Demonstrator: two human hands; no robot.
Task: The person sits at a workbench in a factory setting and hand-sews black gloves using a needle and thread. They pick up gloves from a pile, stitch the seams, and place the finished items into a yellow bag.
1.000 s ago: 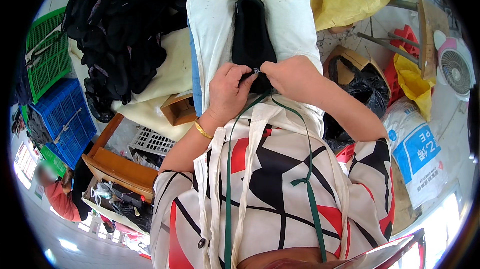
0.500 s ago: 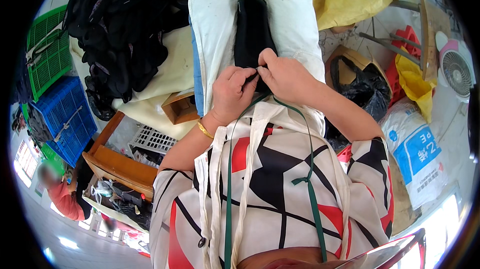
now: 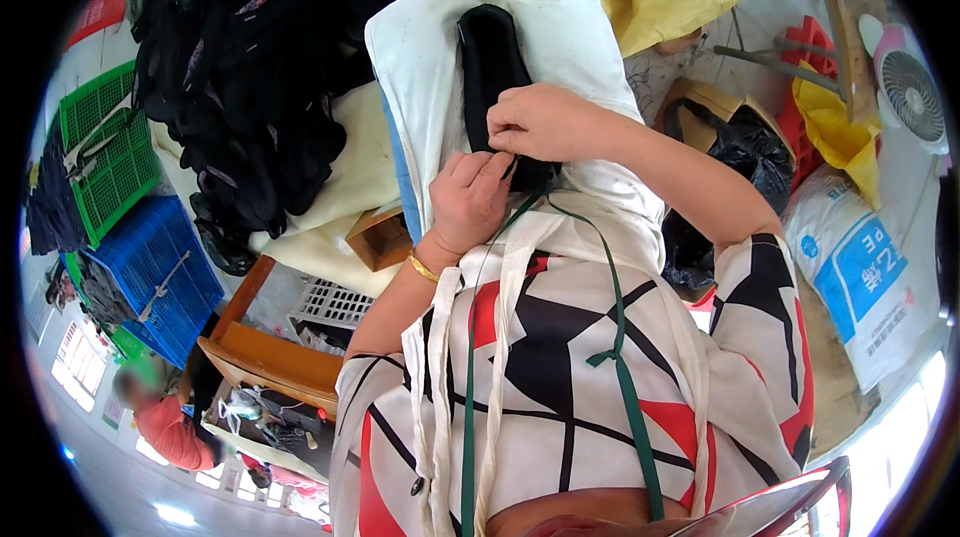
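Gold bracelet (image 3: 424,269), red-black-white geometric shirt (image 3: 548,342)

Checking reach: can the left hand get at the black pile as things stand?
Likely yes, once it lets go: the left hand pinches the black piece, but only cloth seems to lie between it and the black pile.

The view is bright, with blown-out windows (image 3: 80,362), a glaring lower-left light (image 3: 175,514) and bent, dark edges.

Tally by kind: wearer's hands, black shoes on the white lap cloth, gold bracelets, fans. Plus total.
Left hand and right hand: 2
Black shoe on white cloth: 1
Gold bracelet: 1
Fan: 1
Total: 5
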